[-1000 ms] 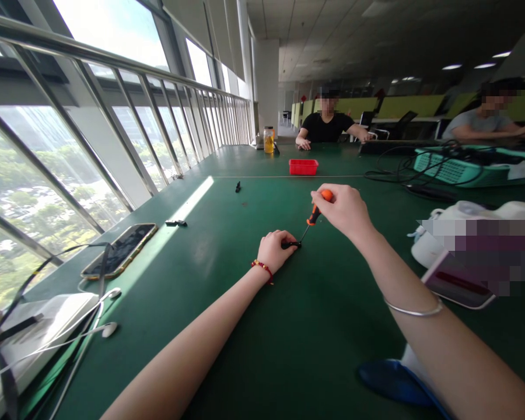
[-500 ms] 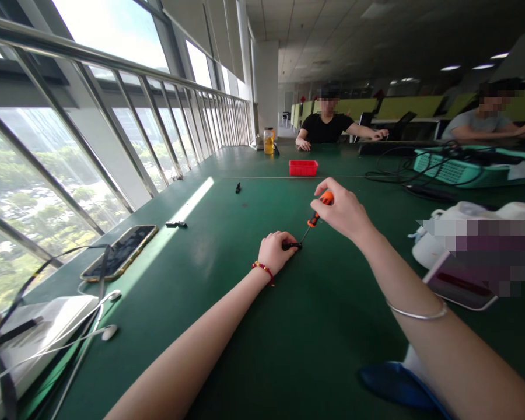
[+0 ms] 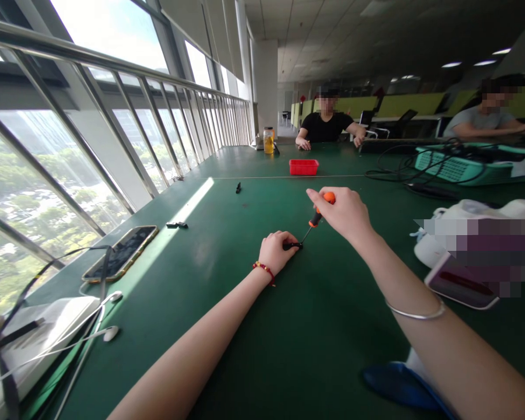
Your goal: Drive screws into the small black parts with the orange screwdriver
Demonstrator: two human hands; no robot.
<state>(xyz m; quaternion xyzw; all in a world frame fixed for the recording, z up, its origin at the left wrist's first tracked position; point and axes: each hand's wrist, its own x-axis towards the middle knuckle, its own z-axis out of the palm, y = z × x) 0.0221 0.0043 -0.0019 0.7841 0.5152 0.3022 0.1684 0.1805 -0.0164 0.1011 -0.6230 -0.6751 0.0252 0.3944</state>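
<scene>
My left hand (image 3: 275, 252) rests on the green table (image 3: 227, 256), its fingers closed on a small black part (image 3: 292, 246) that lies against the tabletop. Above and to the right, my right hand (image 3: 345, 213) grips a screwdriver (image 3: 317, 218) with an orange and black handle. The screwdriver is tilted, and its thin shaft runs down to the right end of the black part. Whether the tip sits in a screw is too small to tell.
Small black pieces (image 3: 177, 225) lie to the left, another (image 3: 238, 188) farther back. A red bin (image 3: 303, 167), a jar (image 3: 268, 141) and a teal basket (image 3: 450, 169) stand beyond. A phone (image 3: 121, 253) and earphones (image 3: 111, 333) are at left. Two people sit across.
My right hand has turned on the screwdriver handle and sits slightly lower, its thumb now stretched out to the left. My left hand stays put. The person opposite has drawn an arm in.
</scene>
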